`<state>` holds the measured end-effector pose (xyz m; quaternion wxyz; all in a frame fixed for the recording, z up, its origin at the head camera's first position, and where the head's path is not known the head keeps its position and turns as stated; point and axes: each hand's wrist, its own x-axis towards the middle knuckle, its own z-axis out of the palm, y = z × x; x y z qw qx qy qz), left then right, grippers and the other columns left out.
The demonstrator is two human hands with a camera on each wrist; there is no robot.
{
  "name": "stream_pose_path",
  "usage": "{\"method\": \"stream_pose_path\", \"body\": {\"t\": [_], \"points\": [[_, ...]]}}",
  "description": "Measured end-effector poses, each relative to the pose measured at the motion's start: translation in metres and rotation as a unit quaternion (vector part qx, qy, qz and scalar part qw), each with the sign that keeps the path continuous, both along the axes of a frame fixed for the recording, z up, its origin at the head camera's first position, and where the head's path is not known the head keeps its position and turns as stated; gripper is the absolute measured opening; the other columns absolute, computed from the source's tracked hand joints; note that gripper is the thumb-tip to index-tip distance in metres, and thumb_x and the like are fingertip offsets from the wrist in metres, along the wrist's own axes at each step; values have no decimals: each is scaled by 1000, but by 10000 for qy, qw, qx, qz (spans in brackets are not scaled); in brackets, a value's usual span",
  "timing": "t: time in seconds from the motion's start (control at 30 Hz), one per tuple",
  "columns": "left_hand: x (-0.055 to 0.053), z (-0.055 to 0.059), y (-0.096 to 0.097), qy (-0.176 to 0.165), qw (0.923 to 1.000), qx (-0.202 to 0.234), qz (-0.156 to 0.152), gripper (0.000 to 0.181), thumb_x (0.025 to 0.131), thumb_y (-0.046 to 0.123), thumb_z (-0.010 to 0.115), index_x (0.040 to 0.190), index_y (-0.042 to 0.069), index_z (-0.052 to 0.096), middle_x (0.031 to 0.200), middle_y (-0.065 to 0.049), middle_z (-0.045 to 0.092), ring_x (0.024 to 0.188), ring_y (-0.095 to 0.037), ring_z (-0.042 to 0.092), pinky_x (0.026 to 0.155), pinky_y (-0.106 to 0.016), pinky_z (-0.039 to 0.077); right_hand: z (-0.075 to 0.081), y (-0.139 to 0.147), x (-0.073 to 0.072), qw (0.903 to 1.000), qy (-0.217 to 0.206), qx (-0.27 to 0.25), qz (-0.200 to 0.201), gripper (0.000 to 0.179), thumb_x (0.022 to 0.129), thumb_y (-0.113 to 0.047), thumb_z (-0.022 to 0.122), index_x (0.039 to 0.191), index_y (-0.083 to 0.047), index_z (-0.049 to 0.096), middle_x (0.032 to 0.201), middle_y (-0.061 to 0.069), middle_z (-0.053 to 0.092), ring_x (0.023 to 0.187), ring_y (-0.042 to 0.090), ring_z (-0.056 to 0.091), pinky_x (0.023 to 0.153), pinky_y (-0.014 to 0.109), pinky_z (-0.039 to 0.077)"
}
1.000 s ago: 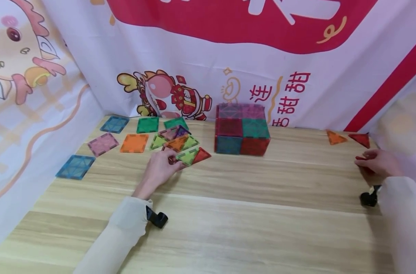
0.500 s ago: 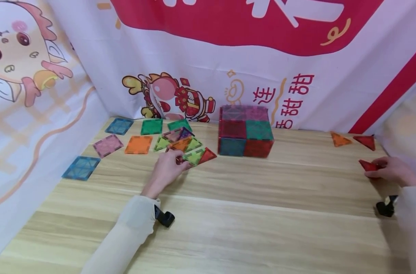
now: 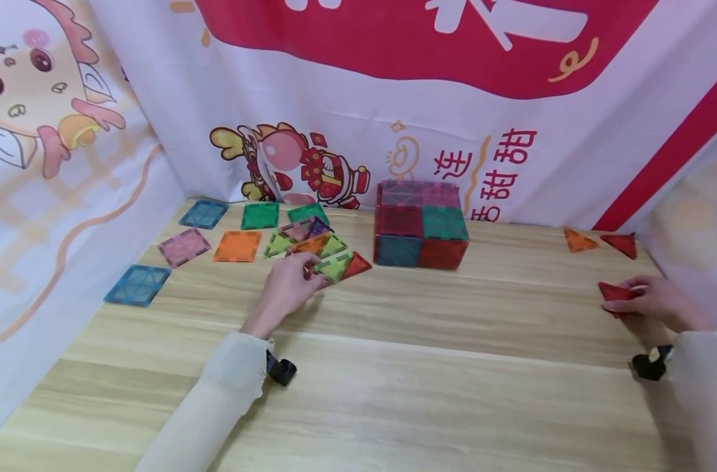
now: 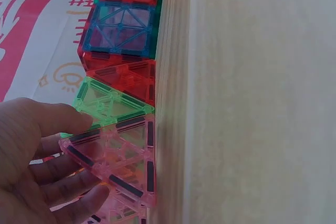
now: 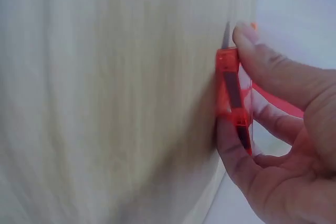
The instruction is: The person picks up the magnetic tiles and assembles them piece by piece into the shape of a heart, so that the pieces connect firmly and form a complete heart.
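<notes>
At the near side of a group of triangular magnetic tiles, my left hand (image 3: 289,288) holds a yellow-green triangle tile (image 3: 333,268) with curled fingers. Its thumb lies on that tile (image 4: 107,106) in the left wrist view, with fingers behind a pink triangle tile (image 4: 131,153). A red triangle tile (image 3: 356,265) adjoins the yellow-green one. Far to the right, my right hand (image 3: 662,303) pinches another red triangle tile (image 3: 612,292) between thumb and fingers. The right wrist view shows that tile (image 5: 227,60) edge-on, close over the wooden table.
A box built of coloured square tiles (image 3: 421,223) stands at the back centre. Flat squares lie at left, among them an orange one (image 3: 237,246) and a blue one (image 3: 137,285). An orange triangle (image 3: 580,240) and a red triangle (image 3: 621,245) lie at back right.
My right hand has picked up the red triangle tile and brought it nearer the person and slightly left. The left hand keeps its hold at the tile group; the head view has shifted slightly.
</notes>
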<state>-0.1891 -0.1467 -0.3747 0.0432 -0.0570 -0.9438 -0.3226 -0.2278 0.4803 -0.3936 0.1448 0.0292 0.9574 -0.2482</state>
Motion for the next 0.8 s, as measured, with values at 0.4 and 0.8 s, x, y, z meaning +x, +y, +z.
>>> {"method": "stream_pose_path", "body": {"t": [0.4,0.8], "points": [[8,8,0,1100,9933,286,-194,42,80,16,73,117,1,58,116,-16,55,107,-36,58,96,-49,45,7,-65,15,9975,216,-549,380,55,86,-12,66,129,12,42,116,34,49,97,34,50,70,24,47],[23,24,35,3293,9374,1008,-520,25,78,5,70,102,0,63,105,-17,54,107,-33,47,95,-55,30,12,-162,32,9940,615,-643,635,38,80,-4,70,114,3,55,111,25,58,98,34,53,83,43,47]]}}
